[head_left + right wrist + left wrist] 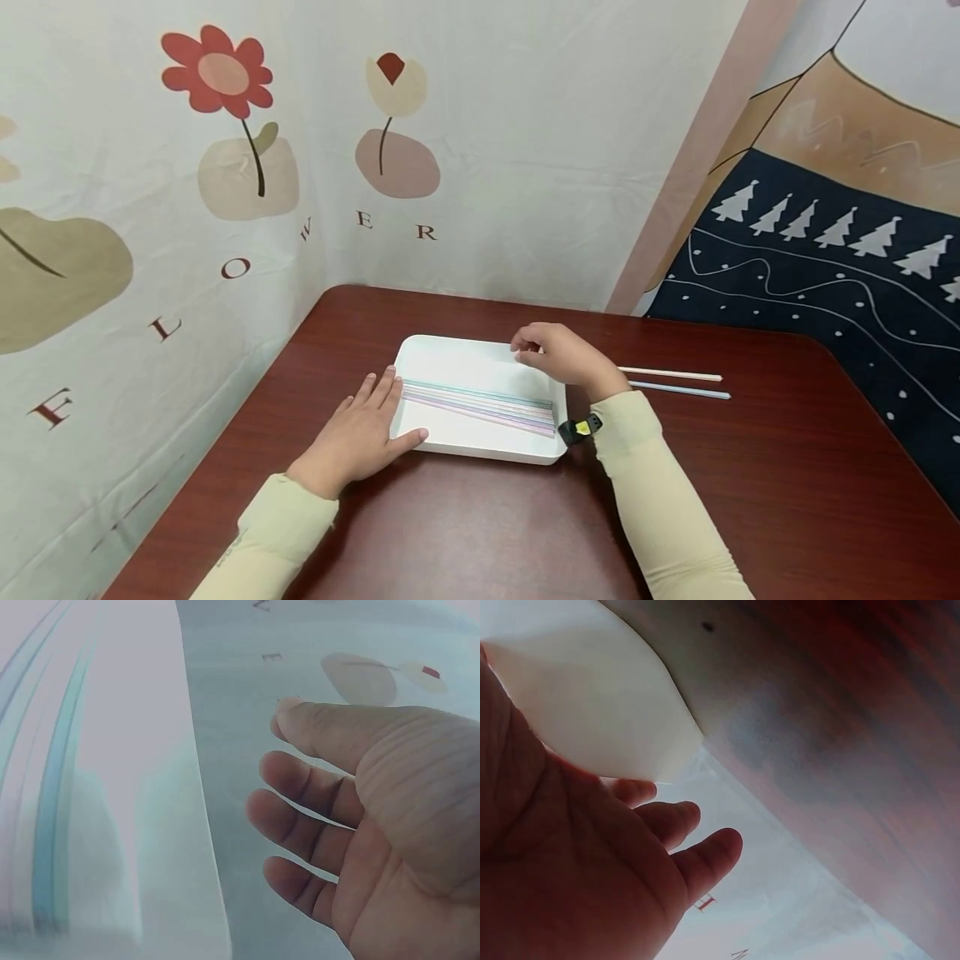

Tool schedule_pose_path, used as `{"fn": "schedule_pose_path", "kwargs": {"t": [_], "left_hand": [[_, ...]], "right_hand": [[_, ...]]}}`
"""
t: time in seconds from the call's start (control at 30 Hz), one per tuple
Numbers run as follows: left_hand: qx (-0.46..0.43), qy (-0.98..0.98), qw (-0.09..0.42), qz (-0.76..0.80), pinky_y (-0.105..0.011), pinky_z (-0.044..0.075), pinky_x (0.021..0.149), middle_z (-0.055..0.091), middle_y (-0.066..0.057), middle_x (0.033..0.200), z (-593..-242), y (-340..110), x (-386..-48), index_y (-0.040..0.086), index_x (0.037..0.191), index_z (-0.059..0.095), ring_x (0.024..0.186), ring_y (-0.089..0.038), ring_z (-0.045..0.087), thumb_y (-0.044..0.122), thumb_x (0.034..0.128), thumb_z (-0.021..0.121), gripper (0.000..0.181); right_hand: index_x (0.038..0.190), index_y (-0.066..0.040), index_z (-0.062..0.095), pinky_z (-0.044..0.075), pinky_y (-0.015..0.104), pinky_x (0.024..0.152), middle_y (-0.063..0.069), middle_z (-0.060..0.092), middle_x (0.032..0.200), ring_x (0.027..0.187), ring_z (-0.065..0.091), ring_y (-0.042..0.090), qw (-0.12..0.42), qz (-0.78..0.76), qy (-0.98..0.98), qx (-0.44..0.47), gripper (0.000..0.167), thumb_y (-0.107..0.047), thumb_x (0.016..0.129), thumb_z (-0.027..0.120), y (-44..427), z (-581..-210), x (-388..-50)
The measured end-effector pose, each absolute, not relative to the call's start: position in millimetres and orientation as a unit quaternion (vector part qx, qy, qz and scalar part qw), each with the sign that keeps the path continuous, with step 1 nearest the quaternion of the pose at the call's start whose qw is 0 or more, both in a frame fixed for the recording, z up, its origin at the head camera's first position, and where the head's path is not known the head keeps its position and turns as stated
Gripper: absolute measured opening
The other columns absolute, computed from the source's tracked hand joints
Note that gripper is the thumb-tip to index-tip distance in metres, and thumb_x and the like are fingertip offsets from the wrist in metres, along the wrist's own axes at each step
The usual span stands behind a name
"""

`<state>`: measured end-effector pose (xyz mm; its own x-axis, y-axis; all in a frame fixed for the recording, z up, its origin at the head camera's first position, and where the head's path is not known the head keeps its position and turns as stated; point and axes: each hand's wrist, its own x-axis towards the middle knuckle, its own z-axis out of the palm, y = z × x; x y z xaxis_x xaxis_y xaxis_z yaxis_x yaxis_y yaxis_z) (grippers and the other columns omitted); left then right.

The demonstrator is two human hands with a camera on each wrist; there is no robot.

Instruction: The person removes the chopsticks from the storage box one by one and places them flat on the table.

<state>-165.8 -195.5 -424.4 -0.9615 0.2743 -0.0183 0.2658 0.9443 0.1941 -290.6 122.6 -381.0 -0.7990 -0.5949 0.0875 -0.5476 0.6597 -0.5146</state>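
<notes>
A white tray (457, 358) lies on the table with several thin pastel strips (480, 403) running across it. The left hand (358, 429) touches the tray's left edge, fingers extended and thumb over the near left corner. In the left wrist view, the palm of that hand (592, 847) is beside the white tray (600, 690). Above the tray's far right part is the right hand (558, 354), its fingers loosely bent and holding nothing. The right wrist view shows this hand (397, 825) beside the tray (169, 825), with the strips (52, 810) farther left.
On the brown table (480, 525), right of the tray, lie a cream strip (675, 373) and a blue strip (682, 389), their left ends hidden by the right arm. A flower-printed cloth (510, 167) hangs behind, and a dark cloth with white trees (810, 275) hangs at the right.
</notes>
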Motion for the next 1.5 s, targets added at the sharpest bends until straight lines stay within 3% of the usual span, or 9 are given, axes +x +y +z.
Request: {"fn": "schedule_pose_path", "kwargs": {"t": [0.4,0.8,1.5], "left_hand": [[0.135,0.987,0.02,0.09,-0.064,0.025,0.11,0.015,-0.019,0.163,-425,-194,-165,-0.004,0.154,0.027,0.147,-0.045,0.016,0.071,0.0939,0.042,0.097],[0.132,0.987,0.029,0.092,-0.065,0.024,0.111,0.014,-0.02,0.163,-422,-194,-165,-0.004,0.154,0.026,0.147,-0.045,0.014,0.071,0.094,0.042,0.098],[0.137,0.986,0.024,0.093,-0.064,0.026,0.11,0.015,-0.02,0.163,-426,-194,-166,-0.005,0.154,0.027,0.147,-0.045,0.016,0.071,0.0942,0.042,0.097]], "right_hand": [[0.104,-0.017,0.07,0.049,0.03,0.076,-0.008,0.065,0.096,0.083,0.057,0.013,0.125,-0.287,0.89,-0.331,0.009,-0.014,0.098,0.064,82,-414,-301],[0.097,-0.021,0.068,0.046,0.028,0.067,-0.005,0.063,0.085,0.07,0.051,0.011,0.167,-0.3,0.875,-0.34,0.008,-0.018,0.1,0.062,72,-426,-301],[0.087,-0.021,0.067,0.045,0.026,0.07,-0.008,0.06,0.079,0.072,0.05,0.008,0.152,-0.257,0.88,-0.369,0.015,-0.014,0.099,0.063,68,-435,-304]]}}
